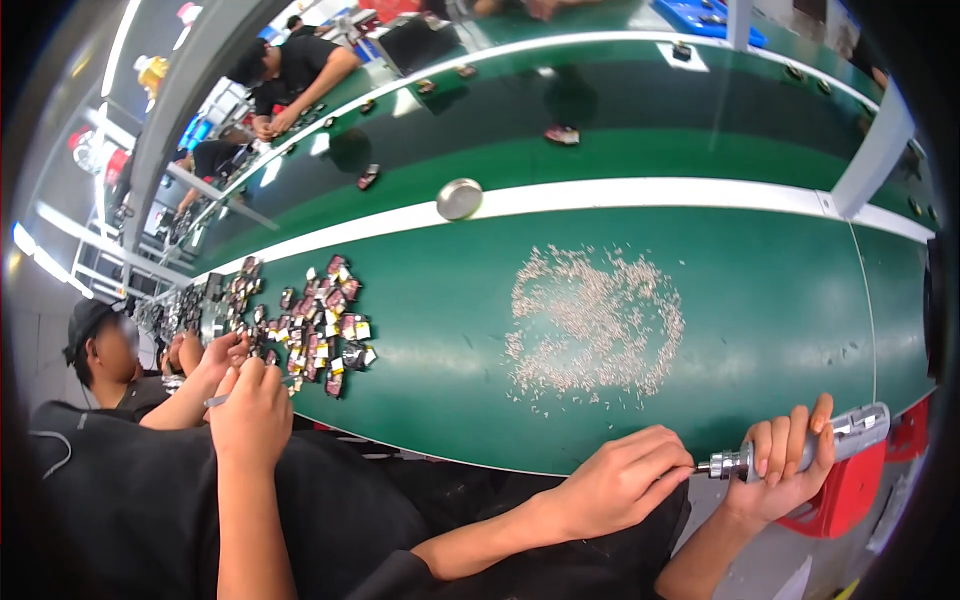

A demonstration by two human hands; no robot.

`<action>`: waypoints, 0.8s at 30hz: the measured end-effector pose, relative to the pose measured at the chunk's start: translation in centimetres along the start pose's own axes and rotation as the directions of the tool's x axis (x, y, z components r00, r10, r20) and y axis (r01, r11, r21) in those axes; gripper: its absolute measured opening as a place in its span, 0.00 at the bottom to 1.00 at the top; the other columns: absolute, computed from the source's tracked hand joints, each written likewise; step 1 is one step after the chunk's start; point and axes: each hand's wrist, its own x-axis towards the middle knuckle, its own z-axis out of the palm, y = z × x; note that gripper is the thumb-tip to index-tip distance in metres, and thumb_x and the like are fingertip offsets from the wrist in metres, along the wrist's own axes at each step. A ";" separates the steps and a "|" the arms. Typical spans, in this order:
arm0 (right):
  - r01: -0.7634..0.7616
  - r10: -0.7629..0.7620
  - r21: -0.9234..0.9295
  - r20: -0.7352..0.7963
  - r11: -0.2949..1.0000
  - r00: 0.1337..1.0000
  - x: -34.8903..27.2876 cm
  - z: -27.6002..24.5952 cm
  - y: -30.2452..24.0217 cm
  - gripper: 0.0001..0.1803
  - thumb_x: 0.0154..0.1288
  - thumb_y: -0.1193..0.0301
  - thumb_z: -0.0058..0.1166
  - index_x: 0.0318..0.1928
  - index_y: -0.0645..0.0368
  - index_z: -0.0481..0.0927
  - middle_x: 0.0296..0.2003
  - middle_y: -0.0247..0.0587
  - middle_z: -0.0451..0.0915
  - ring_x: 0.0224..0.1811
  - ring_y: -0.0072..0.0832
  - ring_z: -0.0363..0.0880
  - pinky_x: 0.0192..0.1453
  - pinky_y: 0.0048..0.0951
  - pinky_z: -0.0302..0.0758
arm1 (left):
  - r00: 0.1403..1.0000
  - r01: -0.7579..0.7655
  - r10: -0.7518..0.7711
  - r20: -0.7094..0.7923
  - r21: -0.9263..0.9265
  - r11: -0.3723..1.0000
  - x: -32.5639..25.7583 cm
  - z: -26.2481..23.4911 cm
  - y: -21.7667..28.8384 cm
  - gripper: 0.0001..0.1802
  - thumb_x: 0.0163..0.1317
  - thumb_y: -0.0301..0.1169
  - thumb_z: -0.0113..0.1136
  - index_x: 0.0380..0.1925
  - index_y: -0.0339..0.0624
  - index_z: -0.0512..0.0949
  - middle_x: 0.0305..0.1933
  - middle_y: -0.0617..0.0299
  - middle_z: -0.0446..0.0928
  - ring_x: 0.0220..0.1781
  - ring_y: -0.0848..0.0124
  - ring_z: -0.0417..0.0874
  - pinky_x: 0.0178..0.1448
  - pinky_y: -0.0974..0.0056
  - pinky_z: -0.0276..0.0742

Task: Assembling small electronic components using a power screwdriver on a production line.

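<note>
My right hand (790, 455) is wrapped round a grey electric screwdriver (850, 432), held nearly level beyond the table's near edge, its silver nose toward my left. The fingertips of my left hand (630, 480) are pinched together right at the tip of the screwdriver; whatever is between them is too small to make out. On the green table (440, 400) in front of my hands lies a wide, loose spread of tiny silvery screws (595, 320). To its left sits a cluster of small dark red and black parts with yellow and white bits (325, 320).
At left, a co-worker's hands (250, 400) work beside the cluster, one with a thin grey tool. A round metal tin (460, 199) rests on the white rail (600, 195). Behind it a green conveyor (640, 140) carries a few small parts. A red stool (840, 495) stands below right.
</note>
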 end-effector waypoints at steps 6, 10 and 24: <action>0.099 -0.101 -0.027 -0.094 0.995 0.990 1.7 -1.7 -0.3 0.05 0.71 0.72 0.40 0.36 0.59 0.63 0.13 0.29 0.56 0.11 0.16 0.53 0.18 0.21 0.59 | 0.946 0.031 0.145 -0.288 0.530 0.848 6.4 -9.4 -2.0 0.09 0.55 0.25 0.63 0.37 0.35 0.77 0.35 0.51 0.80 0.33 0.61 0.82 0.36 0.62 0.77; 0.085 -0.086 -0.014 -0.216 0.996 0.973 1.6 -1.9 0.7 0.05 0.70 0.72 0.41 0.36 0.59 0.63 0.13 0.28 0.55 0.11 0.16 0.52 0.18 0.21 0.58 | 0.792 0.412 0.117 -0.599 0.666 0.622 10.8 -25.6 -9.6 0.11 0.60 0.28 0.51 0.29 0.34 0.81 0.28 0.44 0.80 0.34 0.49 0.83 0.39 0.54 0.77; 0.007 -0.023 -0.078 -0.209 0.997 0.978 0.7 -4.0 0.4 0.06 0.71 0.71 0.38 0.35 0.58 0.61 0.12 0.30 0.57 0.08 0.20 0.54 0.17 0.24 0.62 | 0.604 0.780 -0.158 -0.781 0.620 -0.083 10.2 -45.0 -21.9 0.22 0.59 0.44 0.57 0.46 0.38 0.74 0.46 0.38 0.77 0.49 0.41 0.77 0.54 0.47 0.74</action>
